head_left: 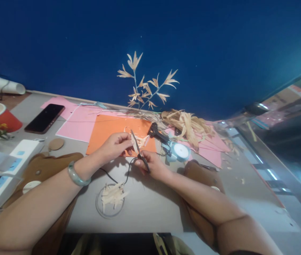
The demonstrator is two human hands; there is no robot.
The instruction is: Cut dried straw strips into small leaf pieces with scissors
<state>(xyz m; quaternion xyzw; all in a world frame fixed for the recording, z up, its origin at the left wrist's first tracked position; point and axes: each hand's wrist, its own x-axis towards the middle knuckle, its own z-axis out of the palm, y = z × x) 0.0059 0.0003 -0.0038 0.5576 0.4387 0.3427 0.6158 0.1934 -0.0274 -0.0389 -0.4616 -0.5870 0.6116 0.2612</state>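
Observation:
My right hand (pixel 150 165) grips a pair of scissors (pixel 140 153), blades pointing up and away over an orange sheet (pixel 107 131). Pinched in my left hand (pixel 120 144) is a pale piece of dried husk (pixel 134 143), which lies against the blades. Whether the blades are closed on it I cannot tell. Pale cut scraps (pixel 141 141) lie on the orange sheet just beyond. Nearer to me, a round clear dish (pixel 99 209) holds several pale husk strips (pixel 113 195). A jade-coloured bangle (pixel 75 175) circles my left wrist.
A black glue gun (pixel 157 134), a light-blue ribbon spool (pixel 180 151) and a dried husk pile (pixel 187 124) lie right of the sheet. Husk flowers on branches (pixel 145 90) stand behind. Leftward are a phone (pixel 44 118), a red cup (pixel 3 118) and a power strip (pixel 14 159).

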